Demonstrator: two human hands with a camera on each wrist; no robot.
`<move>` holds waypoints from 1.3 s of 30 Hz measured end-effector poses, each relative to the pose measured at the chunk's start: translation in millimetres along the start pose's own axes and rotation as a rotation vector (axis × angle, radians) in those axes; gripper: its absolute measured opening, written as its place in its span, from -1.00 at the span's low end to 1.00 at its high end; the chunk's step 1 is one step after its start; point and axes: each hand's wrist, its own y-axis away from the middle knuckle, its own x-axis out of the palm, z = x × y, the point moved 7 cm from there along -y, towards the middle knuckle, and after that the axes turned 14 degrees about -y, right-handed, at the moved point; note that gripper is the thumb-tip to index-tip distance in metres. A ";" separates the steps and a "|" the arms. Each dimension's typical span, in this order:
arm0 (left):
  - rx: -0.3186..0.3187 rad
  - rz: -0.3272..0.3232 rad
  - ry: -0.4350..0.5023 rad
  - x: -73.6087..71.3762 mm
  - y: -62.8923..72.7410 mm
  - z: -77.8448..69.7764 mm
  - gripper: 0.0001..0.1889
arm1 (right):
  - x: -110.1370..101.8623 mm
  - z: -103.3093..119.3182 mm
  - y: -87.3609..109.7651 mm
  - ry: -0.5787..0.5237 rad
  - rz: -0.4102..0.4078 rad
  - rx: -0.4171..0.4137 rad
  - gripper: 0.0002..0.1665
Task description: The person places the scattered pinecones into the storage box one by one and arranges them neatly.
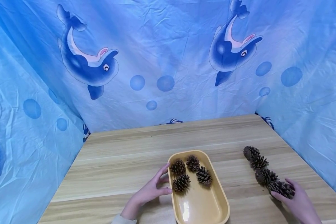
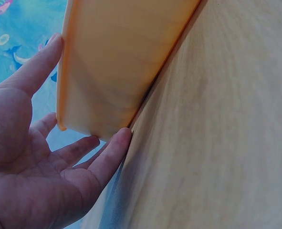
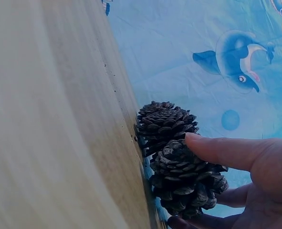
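A yellow rectangular tray (image 1: 198, 207) with rounded corners stands on the wooden table, several brown pine cones (image 1: 180, 183) grouped in its far half. My left hand (image 1: 149, 192) is at the tray's left side, fingers spread; in the left wrist view its fingertips touch the tray's rim and lower wall. Off to the right, more pine cones (image 1: 264, 176) lie in a slanting row on the table. My right hand (image 1: 301, 203) holds the nearest pine cone (image 3: 188, 181) of that row, thumb on one side and fingers on the other. Another cone (image 3: 164, 121) sits right behind it.
The wooden table (image 1: 114, 174) has a light striped grain. A blue curtain (image 1: 156, 40) printed with dolphins and bubbles hangs behind it and along both sides.
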 end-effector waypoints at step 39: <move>0.011 -0.008 -0.010 1.1 -0.5 1.5 -0.01 | -9.0 -1.0 15.7 -0.011 -0.032 0.129 0.22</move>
